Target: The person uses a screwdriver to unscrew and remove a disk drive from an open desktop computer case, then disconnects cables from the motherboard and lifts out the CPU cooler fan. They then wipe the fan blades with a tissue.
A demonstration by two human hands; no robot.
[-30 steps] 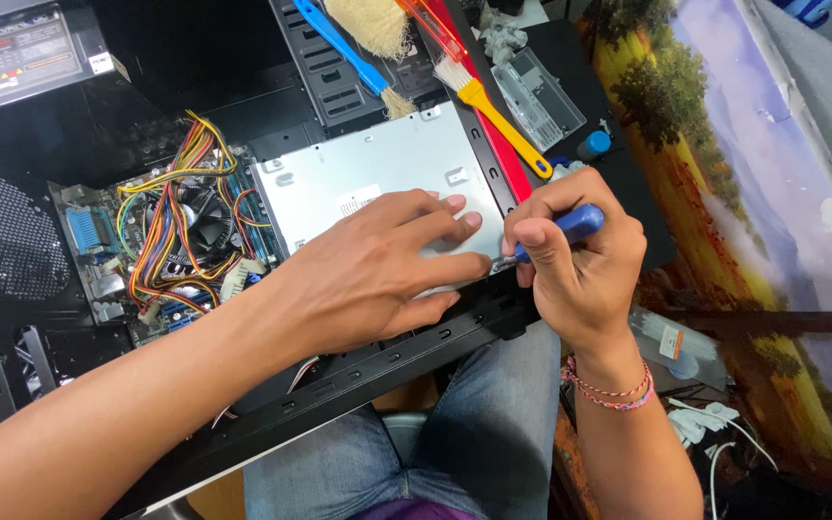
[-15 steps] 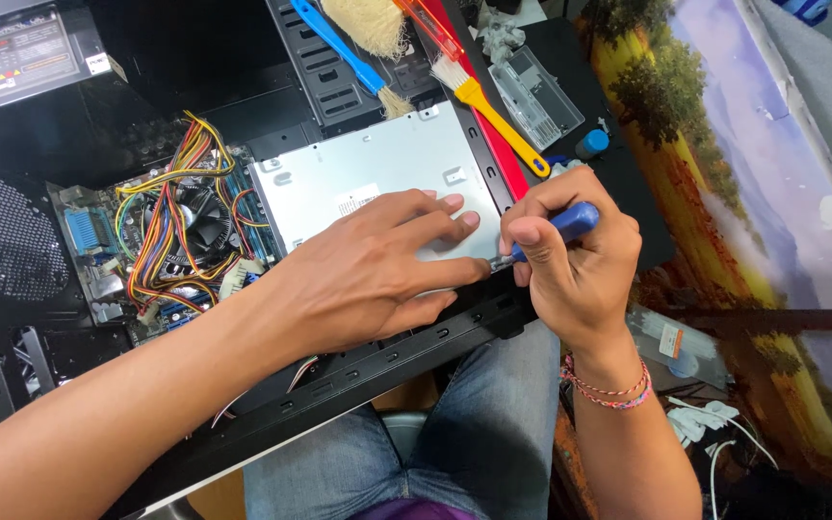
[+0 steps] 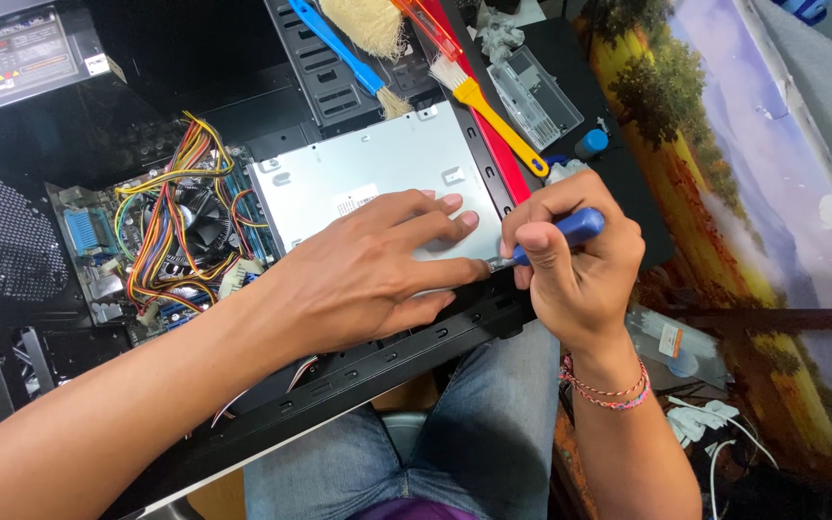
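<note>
**Pressing on a drive cage, driving a screwdriver at its edge**

Lying flat with fingers spread wide: the left hand, palm down on the silver drive cage, fingertips reaching toward its right edge. Holding nothing, only bearing down on the sheet metal.

Gripping a blue-handled screwdriver: the right hand, fingers curled tightly round the handle, thumb on top. Pointing left, the short metal shaft, tip meeting the cage's lower right corner just beside the left index fingertip. Impossible to tell whether touching a screw there, the spot being hidden by fingers. Circling the right wrist, a braided pink and red bracelet.

Sitting inside an open black computer case, the cage, with the case resting across the lap over blue jeans. Showing to the left of the cage, a motherboard with a round cooler fan and a bundle of yellow, red and orange cables looping over it.

Lying beyond the cage on the far side: a blue-handled brush, a yellow-handled brush and a red tool beside it, then a clear plastic box further right. Standing near the right hand's knuckles, a small blue cap. Spreading along the right, a painted landscape cloth.
</note>
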